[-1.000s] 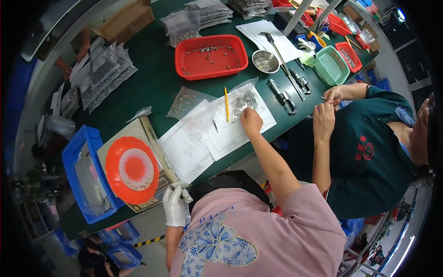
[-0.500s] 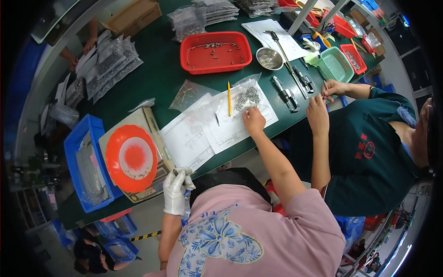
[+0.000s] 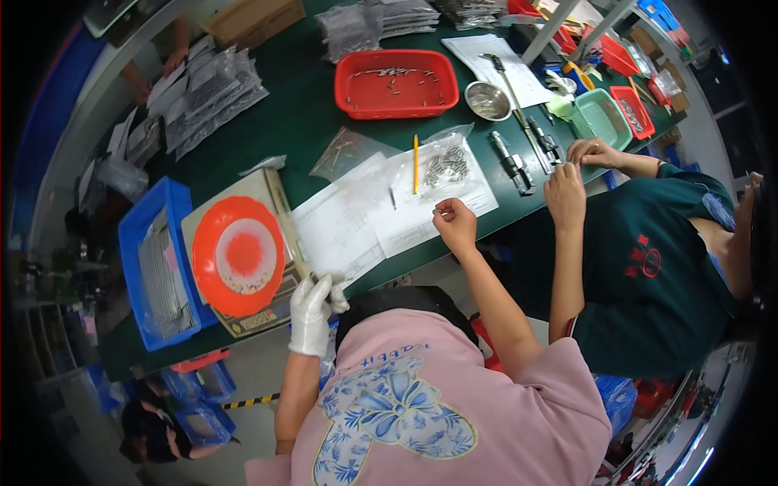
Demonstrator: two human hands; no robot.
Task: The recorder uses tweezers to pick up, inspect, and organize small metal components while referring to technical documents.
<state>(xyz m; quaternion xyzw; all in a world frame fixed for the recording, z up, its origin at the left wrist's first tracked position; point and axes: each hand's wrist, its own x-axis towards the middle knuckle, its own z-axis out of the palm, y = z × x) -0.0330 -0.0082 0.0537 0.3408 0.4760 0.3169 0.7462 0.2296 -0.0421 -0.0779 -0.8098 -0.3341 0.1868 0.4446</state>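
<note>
My left hand [image 3: 314, 314], in a white glove, is closed at the table's near edge, beside the scale under a red dish [image 3: 239, 256]; what it grips is hidden. My bare right hand [image 3: 456, 225] hovers at the near edge of the printed sheets [image 3: 344, 227] with fingertips pinched together; anything between them is too small to make out. Beyond it, a heap of small metal pins [image 3: 447, 166] lies on a clear plastic bag over the sheets. A yellow pencil-like stick [image 3: 416, 164] lies left of the heap, and a thin dark pin [image 3: 394, 198] lies nearby.
A red tray [image 3: 395, 101] holding small metal parts stands beyond the sheets, beside a steel bowl [image 3: 488, 101]. Measuring tools [image 3: 514, 164] lie to the right, near a co-worker's hands [image 3: 567, 190]. A blue bin [image 3: 162, 324] stands at the left; bagged parts [image 3: 215, 101] lie behind it.
My right hand has drawn back from the heap of pins toward the table's near edge, fingers now pinched. The whole view has shifted slightly; my gloved left hand stays beside the scale.
</note>
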